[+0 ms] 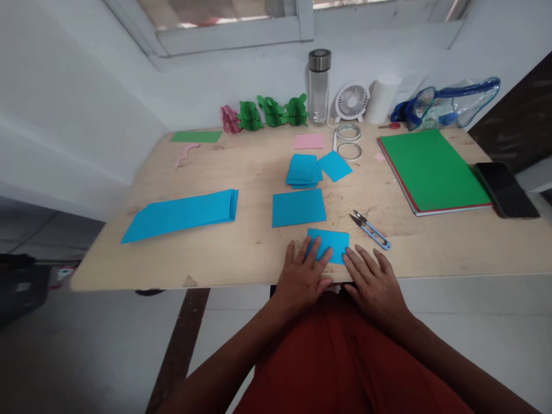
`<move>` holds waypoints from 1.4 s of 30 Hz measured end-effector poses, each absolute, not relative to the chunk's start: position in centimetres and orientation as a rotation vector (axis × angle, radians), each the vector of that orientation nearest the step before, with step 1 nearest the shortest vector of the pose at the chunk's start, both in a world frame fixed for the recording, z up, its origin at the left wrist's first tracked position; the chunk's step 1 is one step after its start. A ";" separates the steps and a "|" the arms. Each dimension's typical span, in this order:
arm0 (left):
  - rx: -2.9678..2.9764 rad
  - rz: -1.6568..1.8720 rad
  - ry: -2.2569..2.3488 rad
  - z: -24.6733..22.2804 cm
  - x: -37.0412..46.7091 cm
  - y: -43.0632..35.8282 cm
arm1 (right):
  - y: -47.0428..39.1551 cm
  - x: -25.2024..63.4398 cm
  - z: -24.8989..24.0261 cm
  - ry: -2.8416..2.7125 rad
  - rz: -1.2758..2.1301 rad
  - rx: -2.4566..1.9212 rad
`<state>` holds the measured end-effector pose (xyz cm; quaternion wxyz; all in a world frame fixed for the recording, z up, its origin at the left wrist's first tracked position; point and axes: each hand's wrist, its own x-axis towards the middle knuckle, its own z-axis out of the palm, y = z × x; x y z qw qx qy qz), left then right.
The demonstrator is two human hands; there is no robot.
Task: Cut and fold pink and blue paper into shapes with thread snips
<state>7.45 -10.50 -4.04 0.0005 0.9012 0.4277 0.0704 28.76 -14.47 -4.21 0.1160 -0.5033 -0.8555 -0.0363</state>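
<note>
A small blue paper rectangle (336, 244) lies flat near the table's front edge. My left hand (304, 270) rests on its left part with the fingers spread. Beside its right edge, my right hand (374, 282) lies with fingers stretched out on the tabletop, the index fingertip at the paper's edge. Just beyond is a larger blue paper rectangle (299, 207). Farther back sit a stack of small blue papers (302, 168) and a single tilted blue piece (335, 165). To the right of the papers lie thread snips (370, 229) with light-blue handles.
Long blue strips (185, 214) lie at left. Green sheets (435, 169) and a black phone (506, 190) occupy the right. Along the wall stand green paper shapes (271, 111), a glass bottle (319, 89), a small fan (352, 102) and a clear pouch (457, 103). Tape rolls (349, 151) lie before the fan.
</note>
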 end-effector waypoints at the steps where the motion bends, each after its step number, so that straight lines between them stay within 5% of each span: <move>1: 2.822 0.221 1.344 -4.0 7.5 -10.5 | -14.5 28.8 -4.1 -2.515 -0.108 -1.467; 32: 2.709 0.156 1.594 -2.5 1.8 -11.7 | -14.4 28.8 -4.0 -2.491 -0.161 -1.430; 39: 2.784 0.437 1.616 -1.7 2.3 -6.5 | -13.8 28.5 -3.9 -2.381 -0.199 -1.408; 42: 2.933 0.284 1.515 -1.6 2.9 -3.1 | -13.0 28.1 -3.6 -2.366 -0.235 -1.393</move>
